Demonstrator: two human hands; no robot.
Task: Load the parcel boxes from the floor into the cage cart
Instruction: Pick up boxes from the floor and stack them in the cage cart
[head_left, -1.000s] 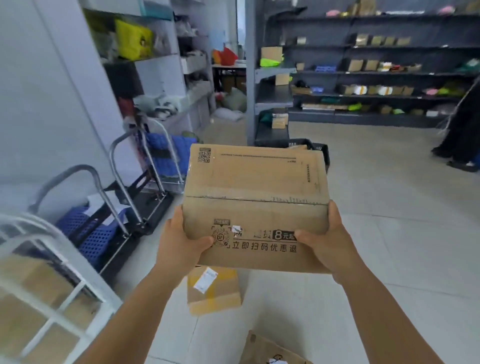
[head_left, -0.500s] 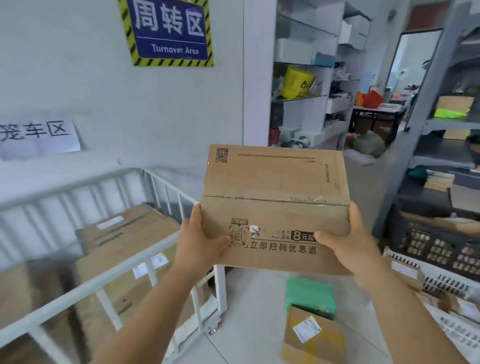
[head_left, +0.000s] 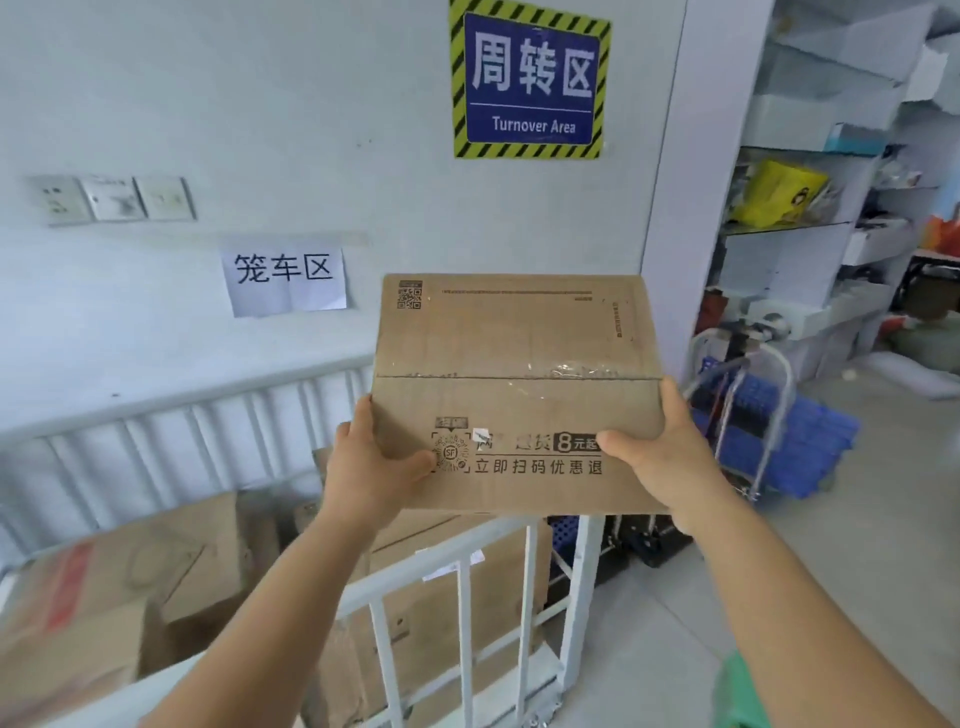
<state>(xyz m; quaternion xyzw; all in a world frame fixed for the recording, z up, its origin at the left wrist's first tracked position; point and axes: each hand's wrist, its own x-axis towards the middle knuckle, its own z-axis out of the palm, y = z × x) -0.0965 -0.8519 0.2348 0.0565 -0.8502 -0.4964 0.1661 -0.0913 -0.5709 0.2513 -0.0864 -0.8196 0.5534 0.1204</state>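
Observation:
I hold a brown cardboard parcel box (head_left: 514, 374) with black print and a QR code at chest height. My left hand (head_left: 371, 467) grips its near left corner, and my right hand (head_left: 657, 452) grips its near right corner, thumbs on top. The box hovers above the near right corner of the white cage cart (head_left: 457, 551). Inside the cart lie several cardboard boxes, one large box (head_left: 119, 582) at the left and another box (head_left: 447, 582) behind the near rail.
A wall with a blue "Turnover Area" sign (head_left: 530, 83) stands behind the cart. To the right, a hand trolley with blue crates (head_left: 779, 431) sits on the floor by white shelving (head_left: 810, 218). A green parcel (head_left: 737, 696) shows at the bottom right.
The view has swung left from the shelves toward the wall and the cage cart. The box, held the same way in both hands, now hangs over the cart's near corner.

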